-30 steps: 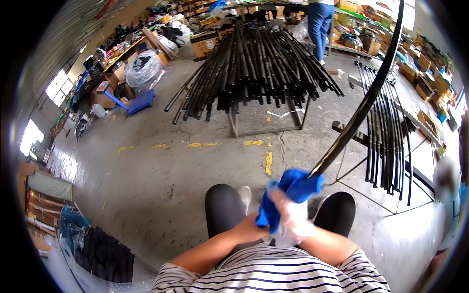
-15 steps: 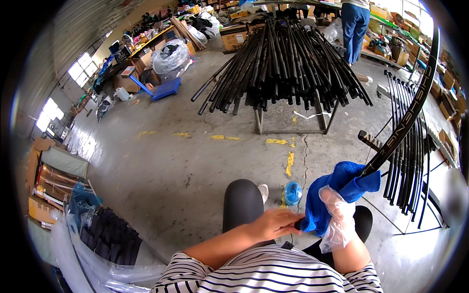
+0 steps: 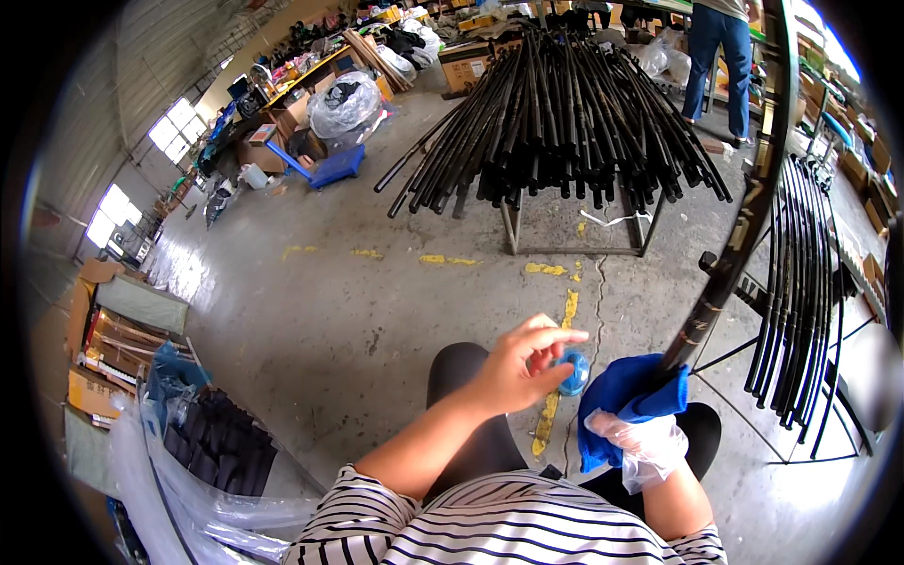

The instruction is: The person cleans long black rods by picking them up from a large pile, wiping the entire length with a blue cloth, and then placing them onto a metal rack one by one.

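Observation:
My right hand [image 3: 645,443], in a clear plastic glove, is closed around a blue cloth [image 3: 603,424]. The cloth is wrapped about the lower part of a long black pole [image 3: 720,292] with pale markings, which tilts up and to the right out of view. A short side piece [image 3: 751,292] juts from about the pole's lower half. My bare left hand [image 3: 523,367] is raised over my knee, off the pole. Its fingers are apart and partly bent, with nothing in them. Just past its fingertips, a round blue see-through container [image 3: 574,375] stands on the floor, partly hidden.
A large heap of black poles [image 3: 565,132] lies on a metal stand [image 3: 574,251] ahead. More poles [image 3: 796,301] lean on a rack at the right. A blue trolley [image 3: 337,167] is at the far left; dark sleeves and plastic [image 3: 221,452] lie near left. A person [image 3: 720,56] stands behind.
My left hand has come away from the pole's lower end and risen up and left, fingers loosening. The right hand, cloth and pole have shifted slightly, the pole now more upright and turned.

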